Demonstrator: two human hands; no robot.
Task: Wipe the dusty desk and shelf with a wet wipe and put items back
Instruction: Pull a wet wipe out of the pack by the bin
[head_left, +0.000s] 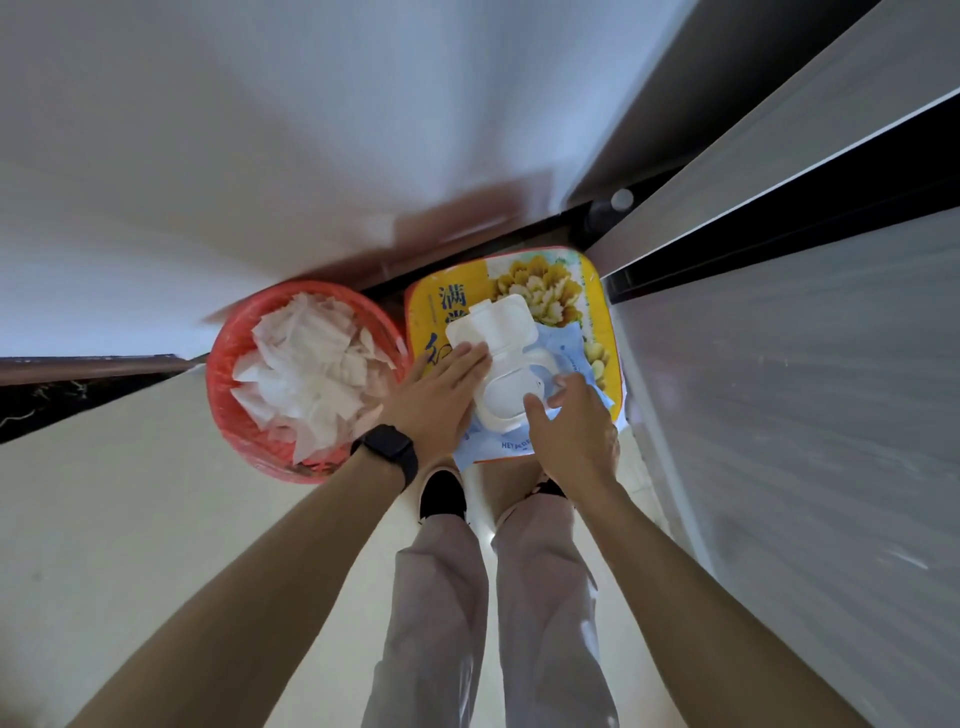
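Your left hand (441, 387), a black watch (389, 449) at its wrist, lies flat with straight fingers on the wet wipe pack (491, 449), pressing it down beside the raised lid (493, 322). Your right hand (574, 436) hovers over the pack's round opening (506, 400), thumb and forefinger loosely curled and apart; no wipe shows between them. The pack rests on a yellow box (597, 291) with a flower print. Just left of the box stands a red basket (228, 374) heaped with crumpled white wipes (306, 374). The step in hand is probably drawing a fresh wipe, before the desk or shelf is wiped. Next, pinch the top sheet at the opening and pull upward while your left hand holds the pack down, then snap the lid shut.
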